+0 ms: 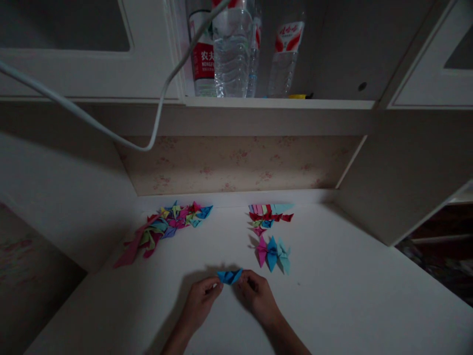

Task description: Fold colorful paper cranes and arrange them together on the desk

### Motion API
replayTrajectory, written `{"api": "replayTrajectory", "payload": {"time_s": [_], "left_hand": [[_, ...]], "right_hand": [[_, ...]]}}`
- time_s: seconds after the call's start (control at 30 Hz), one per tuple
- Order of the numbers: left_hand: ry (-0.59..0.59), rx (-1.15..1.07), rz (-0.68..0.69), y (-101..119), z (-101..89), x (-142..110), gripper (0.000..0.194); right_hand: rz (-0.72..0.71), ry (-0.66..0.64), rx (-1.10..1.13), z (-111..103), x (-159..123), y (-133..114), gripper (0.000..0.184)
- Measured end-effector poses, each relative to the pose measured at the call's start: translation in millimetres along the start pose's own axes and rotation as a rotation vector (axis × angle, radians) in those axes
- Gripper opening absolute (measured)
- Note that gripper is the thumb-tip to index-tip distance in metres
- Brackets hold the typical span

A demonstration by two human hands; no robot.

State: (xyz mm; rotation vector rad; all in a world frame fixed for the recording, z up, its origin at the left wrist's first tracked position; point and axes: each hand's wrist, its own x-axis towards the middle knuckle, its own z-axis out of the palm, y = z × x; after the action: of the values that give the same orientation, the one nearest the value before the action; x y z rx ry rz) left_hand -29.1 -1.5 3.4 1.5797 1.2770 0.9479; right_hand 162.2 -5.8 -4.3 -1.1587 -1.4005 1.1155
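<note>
Head view: left hand (201, 296) and right hand (254, 292) pinch opposite ends of a blue folded paper (229, 276), held taut just above the counter (351, 296); finished folds (274, 252) lie at one o'clock (kept within reach).

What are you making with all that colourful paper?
A person is folding a small blue paper piece, pinched between the left hand and the right hand just above a white desk. Three folded shapes in pink, blue and light blue lie close by. Further back sit a heap of folded pieces and a paper stack. Water bottles stand on the shelf above.
</note>
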Motion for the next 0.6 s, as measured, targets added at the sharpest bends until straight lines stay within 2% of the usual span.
{"api": "replayTrajectory", "payload": {"time_s": [0.2, 0.4, 0.5, 0.6], "left_hand": [[-0.015, 0.024, 0.01, 1, -0.3, 1, 0.039], [-0.034, 0.043, 0.001, 1, 0.7, 0, 0.04], [-0.05, 0.069, 0.007, -5, 4.2, 1, 0.039], [-0.056, 0.098, 0.002, -11, 8.0, 2, 0.038]], "right_hand": [[0.001, 0.021, 0.035, 0, 0, 1, 0.034], [-0.145, 0.093, -0.077, 1, 3, 0, 0.025], [-0.087, 0.095, -0.016, -3, 3, -2, 0.027], [0.018, 0.067, 0.046, -26, 2, -13, 0.031]]}}
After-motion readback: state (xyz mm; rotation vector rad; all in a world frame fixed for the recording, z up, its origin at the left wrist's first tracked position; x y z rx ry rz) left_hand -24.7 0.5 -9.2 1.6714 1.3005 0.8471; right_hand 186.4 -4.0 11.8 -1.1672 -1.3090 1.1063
